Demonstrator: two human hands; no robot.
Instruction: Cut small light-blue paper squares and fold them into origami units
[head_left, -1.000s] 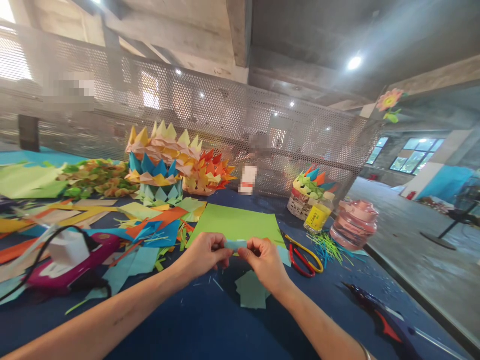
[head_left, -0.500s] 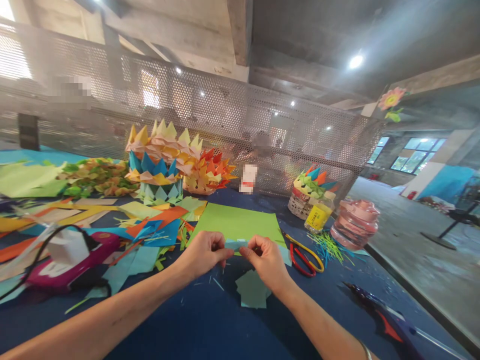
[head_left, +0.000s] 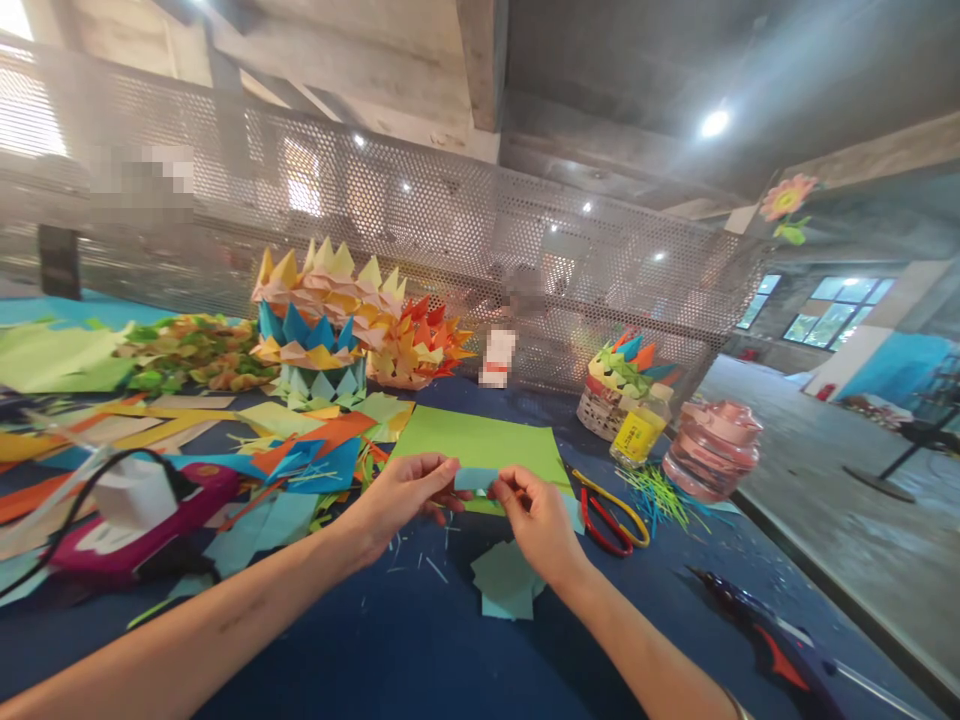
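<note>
Between my two hands is a small light-blue piece of paper (head_left: 475, 479), raised over the near edge of a green sheet (head_left: 480, 438). My left hand (head_left: 420, 487) pinches its left end between thumb and fingers. At the other end, the fingertips of my right hand (head_left: 529, 505) close on the paper. A small stack of pale blue-green paper pieces (head_left: 506, 582) lies on the dark blue table just below my hands. Red-and-yellow-handled scissors (head_left: 611, 515) rest to the right of my right hand.
Leftward are a magenta power strip (head_left: 150, 515), coloured paper scraps (head_left: 300, 455) and folded-paper crowns (head_left: 322, 330). On the right stand a yellow-labelled bottle (head_left: 640, 425) and a pink bottle (head_left: 712, 450), with a hot glue gun (head_left: 765, 620) nearer me. A mesh screen (head_left: 450, 220) runs behind.
The light-blue paper has been raised slightly and now shows a broader face. My left hand has turned, with its thumb now along the top of the paper.
</note>
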